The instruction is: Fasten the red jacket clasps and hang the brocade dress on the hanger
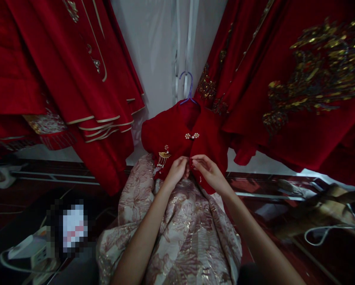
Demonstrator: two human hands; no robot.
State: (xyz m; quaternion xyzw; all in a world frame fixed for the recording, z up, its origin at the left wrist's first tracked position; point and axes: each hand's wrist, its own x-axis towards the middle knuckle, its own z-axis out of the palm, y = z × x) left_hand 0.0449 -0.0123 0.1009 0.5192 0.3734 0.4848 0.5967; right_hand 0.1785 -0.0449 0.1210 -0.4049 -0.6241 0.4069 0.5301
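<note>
A short red jacket [165, 130] hangs on a purple hanger [190, 85], with a beaded flower clasp [192, 135] below its collar. On its left side dangles a gold fan-shaped brooch [165, 155] with beaded strands. Just under the clasp, my left hand [178, 171] is closed, its fingertips pinching the front edge of the jacket. My right hand [207, 169] pinches the opposite front edge, close beside the left fingertips. Whether a small fastener lies between the fingers is too dark to tell. Shiny pale patterned fabric [189, 233] spreads beneath both forearms.
Red garments with pale piping [85, 91] hang at the left, and a red garment with gold sequins [316, 71] hangs at the right. Low metal rails [59, 178] run near the floor. A white cable [320, 233] loops over clutter at the lower right.
</note>
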